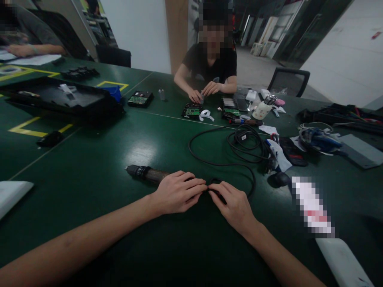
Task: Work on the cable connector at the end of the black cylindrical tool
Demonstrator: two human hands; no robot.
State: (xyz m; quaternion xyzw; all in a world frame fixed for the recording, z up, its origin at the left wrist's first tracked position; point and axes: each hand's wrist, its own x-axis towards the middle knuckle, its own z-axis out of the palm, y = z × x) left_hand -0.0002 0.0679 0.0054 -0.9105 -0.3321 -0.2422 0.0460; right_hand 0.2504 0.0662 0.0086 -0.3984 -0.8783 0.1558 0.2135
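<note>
An electric screwdriver (146, 174) with a black nose and a brownish body lies on the green table, its bit pointing left. My left hand (178, 192) is closed over the rear of it, hiding that end. Against the left fingertips, my right hand (231, 202) pinches the end of a black cable (253, 175). The joint between cable and screwdriver is covered by my fingers. From my right hand the cable loops back to a loose coil in the middle of the table.
Opposite, a person in black handles a small cylinder (202, 97) beside opened devices with green circuit boards (191, 111). A large black tray (56, 99) stands left. A patterned cup (263, 108), a black pouch (291, 151) and a white-ended object (344, 259) occupy the right.
</note>
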